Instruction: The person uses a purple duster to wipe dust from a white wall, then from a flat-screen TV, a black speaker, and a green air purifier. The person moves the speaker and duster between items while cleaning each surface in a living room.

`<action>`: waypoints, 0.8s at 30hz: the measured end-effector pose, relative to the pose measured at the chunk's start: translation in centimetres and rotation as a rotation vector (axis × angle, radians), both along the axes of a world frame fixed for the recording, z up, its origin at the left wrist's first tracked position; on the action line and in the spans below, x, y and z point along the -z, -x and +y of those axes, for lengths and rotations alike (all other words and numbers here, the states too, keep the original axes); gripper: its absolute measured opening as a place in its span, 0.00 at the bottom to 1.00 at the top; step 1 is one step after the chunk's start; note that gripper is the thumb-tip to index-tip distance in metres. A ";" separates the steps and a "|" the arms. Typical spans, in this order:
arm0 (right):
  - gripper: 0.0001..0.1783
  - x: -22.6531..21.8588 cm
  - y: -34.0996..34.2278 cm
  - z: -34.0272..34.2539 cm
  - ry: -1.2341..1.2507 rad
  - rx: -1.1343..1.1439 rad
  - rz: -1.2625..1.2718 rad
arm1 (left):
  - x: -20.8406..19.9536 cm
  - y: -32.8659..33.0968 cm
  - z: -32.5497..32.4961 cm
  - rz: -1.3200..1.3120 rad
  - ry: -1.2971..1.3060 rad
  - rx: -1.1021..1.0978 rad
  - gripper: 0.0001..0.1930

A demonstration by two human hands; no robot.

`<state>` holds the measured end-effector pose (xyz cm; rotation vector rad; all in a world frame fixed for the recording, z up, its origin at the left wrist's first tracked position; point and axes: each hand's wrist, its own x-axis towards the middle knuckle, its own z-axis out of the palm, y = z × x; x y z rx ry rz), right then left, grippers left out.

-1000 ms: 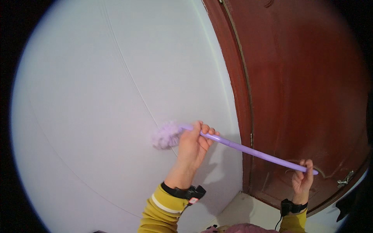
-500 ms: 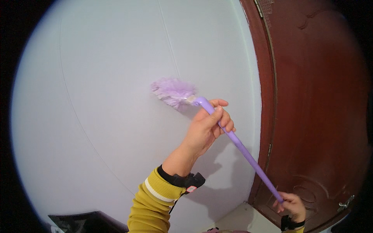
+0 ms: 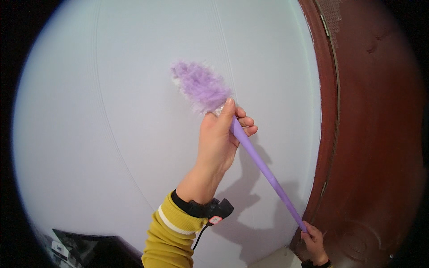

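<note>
A purple duster with a fluffy head [image 3: 201, 85] and a long smooth handle [image 3: 270, 178] slants across the view, its head at the upper left. Close under the fluff, my left hand [image 3: 221, 129] is closed round the top of the handle, the thumb lying along the joint. At the handle's lower end, my right hand [image 3: 316, 243] grips it between thumb and fingers. Both wrists wear black bands, and the left one carries a small black device [image 3: 216, 210]. Behind the duster head is the pale wall; whether the fluff touches it I cannot tell.
The pale wall [image 3: 147, 134] has thin vertical grooves. On the right stands a dark red-brown door [image 3: 380, 134] in a matching frame [image 3: 328, 111] with hinges. A black flat panel [image 3: 98, 250], perhaps a screen, is at the lower left. Shadows of my arms fall on the wall.
The duster has turned so more of its fluffy top faces me, and its head sits higher. My left hand has slid or shifted up toward the head. My right hand is further left and lower.
</note>
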<state>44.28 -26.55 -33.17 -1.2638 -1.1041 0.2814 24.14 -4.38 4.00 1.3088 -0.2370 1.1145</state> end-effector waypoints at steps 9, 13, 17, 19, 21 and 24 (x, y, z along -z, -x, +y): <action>0.26 -7.7 2.6 5.1 -0.122 0.062 -0.527 | -7.0 1.5 1.6 -0.106 -0.035 -0.380 0.15; 0.29 -16.7 5.0 8.9 -0.482 0.006 -0.581 | -7.6 -1.5 0.1 0.036 -0.129 -0.271 0.24; 0.29 -25.1 5.5 12.1 -0.608 0.161 -0.672 | -6.7 -3.9 0.0 0.210 -0.235 -0.446 0.24; 0.29 -29.4 4.3 13.7 -0.511 0.103 -0.616 | -7.1 -4.6 0.8 0.240 -0.273 -0.540 0.26; 0.30 -33.7 3.5 15.9 -0.567 0.022 -0.616 | -8.3 -4.5 1.9 0.261 -0.404 -0.728 0.31; 0.28 -39.9 2.7 19.7 -0.665 0.156 -0.715 | -8.5 -2.9 2.9 0.331 -0.632 -0.940 0.36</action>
